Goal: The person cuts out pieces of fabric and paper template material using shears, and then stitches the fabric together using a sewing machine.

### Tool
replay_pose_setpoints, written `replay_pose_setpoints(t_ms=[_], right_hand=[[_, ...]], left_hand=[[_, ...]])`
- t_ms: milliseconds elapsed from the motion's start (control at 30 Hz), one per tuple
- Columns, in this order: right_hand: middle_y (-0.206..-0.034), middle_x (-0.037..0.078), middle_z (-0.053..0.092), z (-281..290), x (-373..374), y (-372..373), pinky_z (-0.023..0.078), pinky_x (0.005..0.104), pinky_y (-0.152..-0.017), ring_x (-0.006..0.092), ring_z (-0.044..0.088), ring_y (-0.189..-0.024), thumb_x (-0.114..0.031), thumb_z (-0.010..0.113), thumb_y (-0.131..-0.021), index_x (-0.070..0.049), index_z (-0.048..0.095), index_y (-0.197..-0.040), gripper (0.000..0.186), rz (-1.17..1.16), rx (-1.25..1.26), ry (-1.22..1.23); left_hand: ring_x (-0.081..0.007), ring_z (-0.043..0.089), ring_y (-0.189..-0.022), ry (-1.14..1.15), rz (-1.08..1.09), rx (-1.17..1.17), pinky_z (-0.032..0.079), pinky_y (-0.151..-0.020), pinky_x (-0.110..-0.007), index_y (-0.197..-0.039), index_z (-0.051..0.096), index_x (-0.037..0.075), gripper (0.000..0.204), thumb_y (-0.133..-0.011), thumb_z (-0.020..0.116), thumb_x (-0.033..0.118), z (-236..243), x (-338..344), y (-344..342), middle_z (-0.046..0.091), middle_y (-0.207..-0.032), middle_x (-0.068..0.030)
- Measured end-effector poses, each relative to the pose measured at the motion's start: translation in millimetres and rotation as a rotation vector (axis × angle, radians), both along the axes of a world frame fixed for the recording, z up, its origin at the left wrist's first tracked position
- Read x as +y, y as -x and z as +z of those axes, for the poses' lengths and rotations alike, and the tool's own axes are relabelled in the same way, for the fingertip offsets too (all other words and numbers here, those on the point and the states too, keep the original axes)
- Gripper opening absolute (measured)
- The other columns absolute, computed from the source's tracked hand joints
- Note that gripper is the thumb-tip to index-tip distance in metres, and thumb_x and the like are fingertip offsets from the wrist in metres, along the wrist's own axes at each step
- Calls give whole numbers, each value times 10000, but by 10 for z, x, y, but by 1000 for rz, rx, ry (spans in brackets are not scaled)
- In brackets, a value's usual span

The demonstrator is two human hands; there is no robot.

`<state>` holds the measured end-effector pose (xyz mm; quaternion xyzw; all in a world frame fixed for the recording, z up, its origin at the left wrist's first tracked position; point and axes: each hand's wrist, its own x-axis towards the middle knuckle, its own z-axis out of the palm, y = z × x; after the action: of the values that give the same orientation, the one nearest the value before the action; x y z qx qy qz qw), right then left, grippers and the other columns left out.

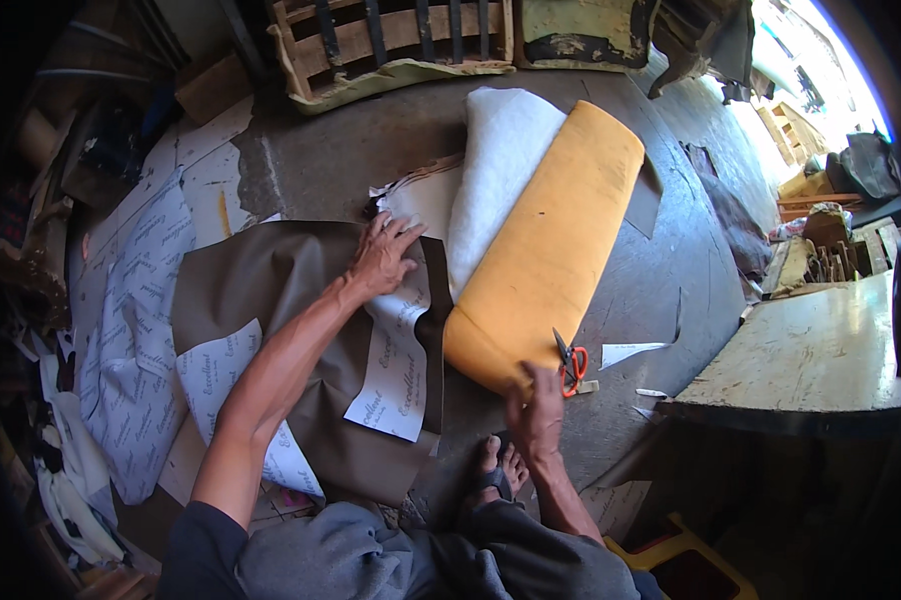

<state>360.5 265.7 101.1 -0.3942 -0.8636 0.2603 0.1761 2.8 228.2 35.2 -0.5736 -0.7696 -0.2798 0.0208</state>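
Observation:
A sheet of dark brown upholstery material (291, 265) lies spread before me, with pieces of its white printed backing showing. My left hand (379, 262) rests on its far right part, fingers spread and holding nothing. To the right is a thick yellow-orange foam block (551, 210), partly over a roll of white wadding (506, 150). My right hand (537, 412) is at the foam's near end with its fingers apart; whether they touch the foam is hard to tell. Just beyond that hand, scissors with orange handles (574, 368) lie against the foam's edge.
White printed material (136, 350) is heaped at the left. A wooden seat frame (401, 45) stands at the far side. On the right are a worn tabletop (801, 350) and piled wood scraps (831, 245). A yellow stool (691, 560) is at lower right, and my foot (501, 465) is near the foam.

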Motion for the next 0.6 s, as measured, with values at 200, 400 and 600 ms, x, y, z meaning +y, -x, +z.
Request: replay_pose_setpoints(t_ms=[200, 400, 600], right_hand=[[-1198, 216, 604, -231, 883, -221, 419, 490, -1016, 407, 543, -1155, -273, 790, -849, -9, 522, -1392, 661, -150, -237, 47], [-800, 186, 611, -500, 963, -386, 512, 438, -695, 368, 620, -742, -244, 560, -1029, 0, 557, -1006, 244, -220, 95, 225], [-773, 113, 602, 948, 950, -623, 488, 399, -668, 211, 591, -699, -300, 548, -1040, -16, 558, -1019, 285, -507, 266, 539]], left_hand=[[-363, 688, -871, 123, -259, -358, 527, -782, -425, -990, 683, 1, 182, -823, 702, 68, 198, 216, 302, 699, -925, -191], [-345, 669, -888, 83, -171, -394, 519, -818, -398, -977, 667, -4, 203, -804, 594, -80, 1255, -574, 308, 690, -937, -163], [-330, 680, -814, 33, -220, -306, 541, -797, -375, -976, 702, 0, 201, -839, 592, -98, 3423, -861, -155, 682, -873, -177]])
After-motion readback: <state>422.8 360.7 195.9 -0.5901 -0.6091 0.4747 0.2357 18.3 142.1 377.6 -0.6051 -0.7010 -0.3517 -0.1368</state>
